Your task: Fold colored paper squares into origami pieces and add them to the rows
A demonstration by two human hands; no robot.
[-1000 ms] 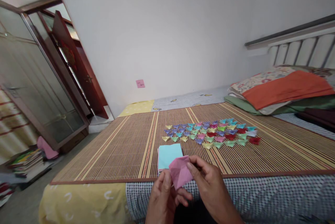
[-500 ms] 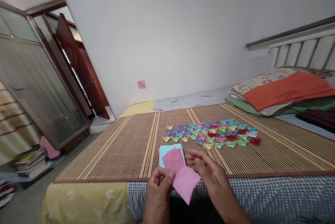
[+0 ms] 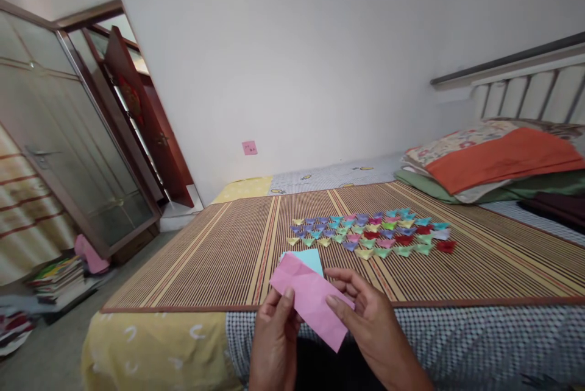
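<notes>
A creased sheet of pink paper (image 3: 313, 296), now a long rectangle, is held slanted between both hands above the bed's front edge. My left hand (image 3: 278, 324) pinches its left part, thumb on top. At the right end, my right hand (image 3: 365, 321) grips it with the thumb in front and the fingers behind. Just behind the sheet lies light blue paper (image 3: 313, 259) on the mat, partly covered from view. Farther back, several small folded paper shapes (image 3: 384, 243) in many colours stand in rows.
A striped bamboo mat (image 3: 196, 257) covers the bed. Folded bedding with an orange band (image 3: 512, 159) is piled at the right, below a white radiator (image 3: 530, 95). On the left are a glass-panelled door (image 3: 86, 129) and a stack of books (image 3: 57, 278) near the floor.
My right hand has closed on the pink paper, which it was apart from before. The sheet has gone from a twisted, partly folded shape to a flatter rectangle.
</notes>
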